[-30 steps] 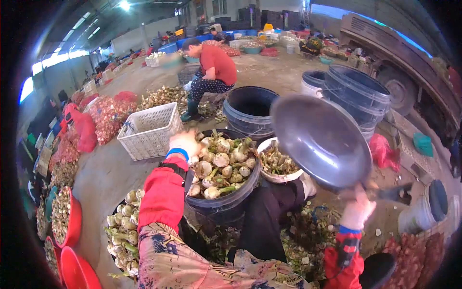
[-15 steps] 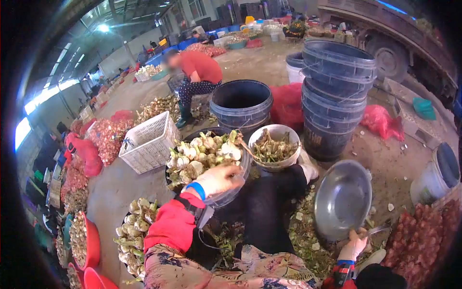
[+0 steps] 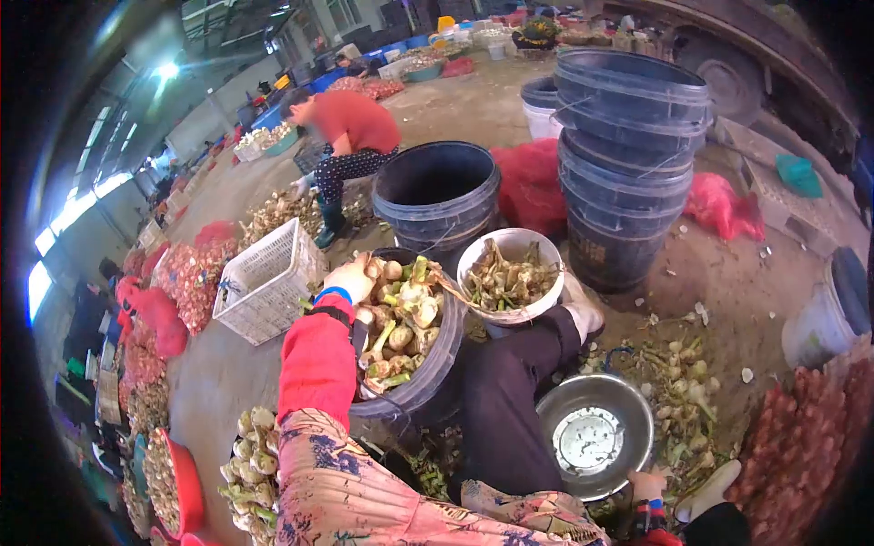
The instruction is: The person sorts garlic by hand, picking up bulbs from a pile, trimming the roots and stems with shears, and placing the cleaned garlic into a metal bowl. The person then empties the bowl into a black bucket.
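Note:
My left hand (image 3: 353,279) reaches to the far left rim of a dark tub (image 3: 428,382) full of garlic bulbs with stalks (image 3: 401,318). Its fingertips dip among the bulbs and are mostly hidden. At the lower right, my right hand (image 3: 648,484) is closed beside the rim of a metal basin (image 3: 596,437); what it holds cannot be made out. The basin rests upright on the ground, with small dark bits on its bottom. A white bucket (image 3: 512,273) of dry stalks and trimmings stands beside the tub.
Stacked dark buckets (image 3: 628,173), an open dark bucket (image 3: 437,196) and a white crate (image 3: 271,280) stand ahead. More garlic (image 3: 250,469) lies at lower left, trimmings (image 3: 678,391) right of the basin. Another person (image 3: 355,123) bends over farther off.
The basin has gone from tilted and raised to lying level, nearer my leg. My left hand has moved forward and left across the tub. The knife seen in my right hand is no longer visible.

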Demonstrator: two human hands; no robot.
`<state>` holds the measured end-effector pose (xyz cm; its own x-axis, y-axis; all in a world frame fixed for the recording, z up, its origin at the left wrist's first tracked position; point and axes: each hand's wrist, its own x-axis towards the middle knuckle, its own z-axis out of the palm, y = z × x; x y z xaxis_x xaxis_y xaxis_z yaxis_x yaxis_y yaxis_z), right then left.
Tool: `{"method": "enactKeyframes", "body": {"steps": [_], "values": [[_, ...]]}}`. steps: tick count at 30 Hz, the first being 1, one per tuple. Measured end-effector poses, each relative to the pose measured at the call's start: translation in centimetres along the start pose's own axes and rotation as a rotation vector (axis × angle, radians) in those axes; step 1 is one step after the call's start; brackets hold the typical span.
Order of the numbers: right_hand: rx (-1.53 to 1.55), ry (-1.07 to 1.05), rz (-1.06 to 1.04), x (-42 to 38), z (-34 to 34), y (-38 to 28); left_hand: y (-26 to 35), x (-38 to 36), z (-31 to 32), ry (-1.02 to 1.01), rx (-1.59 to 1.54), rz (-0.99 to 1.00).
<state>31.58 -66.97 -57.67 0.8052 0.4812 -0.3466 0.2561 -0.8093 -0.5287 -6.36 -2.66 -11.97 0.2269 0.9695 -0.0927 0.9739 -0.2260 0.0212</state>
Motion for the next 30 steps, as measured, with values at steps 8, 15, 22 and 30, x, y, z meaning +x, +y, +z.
{"method": "enactKeyframes", "body": {"steps": [8,15,22,30], "values": [[0.068,-0.207,0.193,-8.1,-9.1,-17.3,3.0,2.6,0.6,-0.132,-0.546,0.325],[0.276,-0.438,0.119,-6.8,-7.7,-15.7,3.0,-0.1,-7.5,0.108,-0.341,0.512],[0.697,-0.184,0.219,-7.5,-8.5,-14.8,15.8,-19.3,-4.4,-0.110,-0.741,0.662],[1.580,0.378,0.367,-12.1,-23.4,-19.7,39.0,-28.2,16.1,-1.220,-0.479,0.790]]}}
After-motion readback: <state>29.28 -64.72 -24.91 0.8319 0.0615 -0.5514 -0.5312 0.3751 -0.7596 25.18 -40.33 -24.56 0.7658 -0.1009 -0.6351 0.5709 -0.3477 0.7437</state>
